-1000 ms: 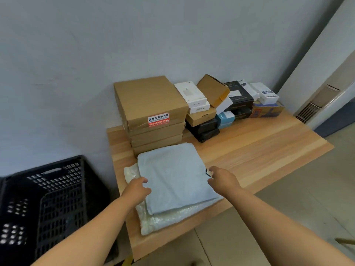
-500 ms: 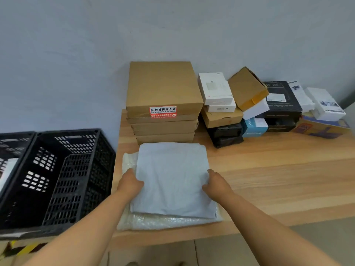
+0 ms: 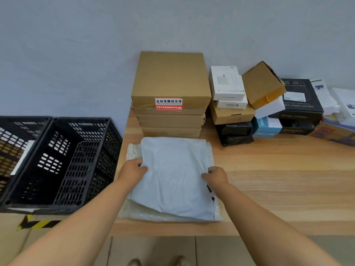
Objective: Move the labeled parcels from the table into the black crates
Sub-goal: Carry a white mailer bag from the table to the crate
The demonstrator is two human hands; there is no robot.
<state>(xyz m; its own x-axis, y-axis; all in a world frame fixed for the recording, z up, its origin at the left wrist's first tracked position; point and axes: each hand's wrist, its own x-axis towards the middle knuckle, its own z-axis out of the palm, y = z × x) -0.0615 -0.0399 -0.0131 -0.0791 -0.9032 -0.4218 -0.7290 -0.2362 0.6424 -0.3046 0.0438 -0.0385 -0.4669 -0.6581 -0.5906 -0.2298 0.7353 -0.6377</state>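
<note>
On the table (image 3: 269, 179), grey parcel (image 3: 176, 177) pinched at 9 and 3 o'clock by left hand (image 3: 132, 170) and right hand (image 3: 216, 176), crate (image 3: 63, 160) lying at 9 o'clock.

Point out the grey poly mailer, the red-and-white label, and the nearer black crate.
grey poly mailer (image 3: 176, 179): head view, middle of top face.
red-and-white label (image 3: 168, 104): head view, label centre.
nearer black crate (image 3: 92, 169): head view, right side wall.

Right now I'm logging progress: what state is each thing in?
Grey mailer: on the table, gripped at both side edges.
Clear bag: flat under the mailer.
Left hand: grips the mailer's left edge.
Right hand: grips its right edge.
Near crate: open, looks empty.
Far crate: open, something white inside.
Brown boxes: stacked, closed.
</note>
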